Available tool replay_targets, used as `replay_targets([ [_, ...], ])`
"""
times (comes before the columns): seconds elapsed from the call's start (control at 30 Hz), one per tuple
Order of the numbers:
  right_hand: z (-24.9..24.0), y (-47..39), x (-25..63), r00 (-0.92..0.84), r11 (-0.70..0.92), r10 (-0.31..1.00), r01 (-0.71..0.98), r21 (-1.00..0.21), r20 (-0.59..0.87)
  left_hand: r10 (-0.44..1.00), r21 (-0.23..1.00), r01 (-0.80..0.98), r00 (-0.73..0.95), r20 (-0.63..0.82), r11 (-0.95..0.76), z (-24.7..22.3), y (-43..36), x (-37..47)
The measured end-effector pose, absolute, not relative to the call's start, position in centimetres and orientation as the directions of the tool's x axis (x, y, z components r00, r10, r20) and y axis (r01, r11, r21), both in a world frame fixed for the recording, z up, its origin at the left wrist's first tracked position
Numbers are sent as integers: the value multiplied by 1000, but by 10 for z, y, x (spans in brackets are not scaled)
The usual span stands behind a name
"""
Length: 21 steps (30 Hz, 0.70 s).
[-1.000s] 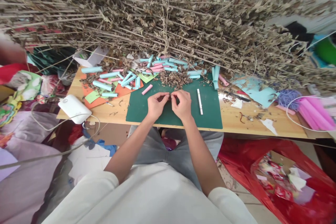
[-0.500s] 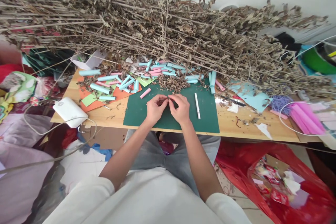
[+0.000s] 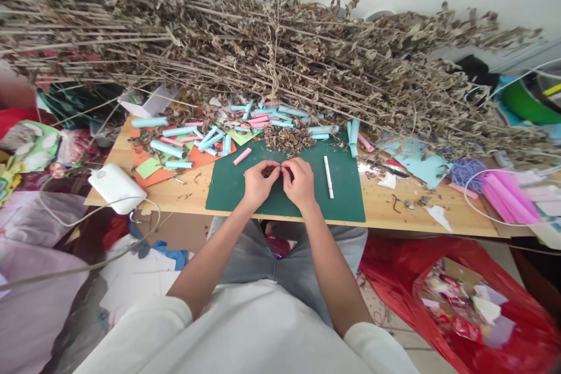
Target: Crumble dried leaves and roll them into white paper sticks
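Observation:
My left hand (image 3: 259, 182) and my right hand (image 3: 300, 182) meet fingertip to fingertip above a dark green cutting mat (image 3: 342, 204). Both are closed in a pinch; whatever sits between the fingertips is too small and hidden to name. Just beyond them lies a heap of crumbled dry leaves (image 3: 289, 139). A white stick-like tube (image 3: 328, 177) rests on the mat to the right of my right hand. To the upper left of my left hand is a short pink paper roll (image 3: 242, 156).
Blue paper rolls (image 3: 210, 138) and pink ones lie over orange paper (image 3: 144, 158). Bundled dried stalks (image 3: 245, 41) span the table's back. A white power bank (image 3: 117, 187) with a cable sits left; purple yarn (image 3: 468, 173) lies right. A red bag (image 3: 390, 269) of scraps stands below.
My right hand's fingers have shifted very slightly at the pinch. Both hands stay in nearly the same place, and the things on the table lie as before.

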State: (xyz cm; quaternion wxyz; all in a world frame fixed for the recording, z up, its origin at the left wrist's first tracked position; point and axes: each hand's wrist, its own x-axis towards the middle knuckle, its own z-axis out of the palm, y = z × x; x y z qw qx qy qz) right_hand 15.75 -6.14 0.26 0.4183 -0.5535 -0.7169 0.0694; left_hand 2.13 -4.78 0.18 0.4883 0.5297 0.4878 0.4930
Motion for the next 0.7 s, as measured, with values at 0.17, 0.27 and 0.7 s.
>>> replay_targets([
  [0.17,5,-64,155,-43,383,835,761,-523,549,999,997,58,9,51,-52,2,-49,24],
  [0.27,5,-64,156,-29,385,821,765,-516,571,998,996,74,-18,56,-55,3,-50,25],
  [0.7,-2,-59,161,-14,329,866,770,-547,500,995,998,15,-66,68,-67,3,-48,20],
])
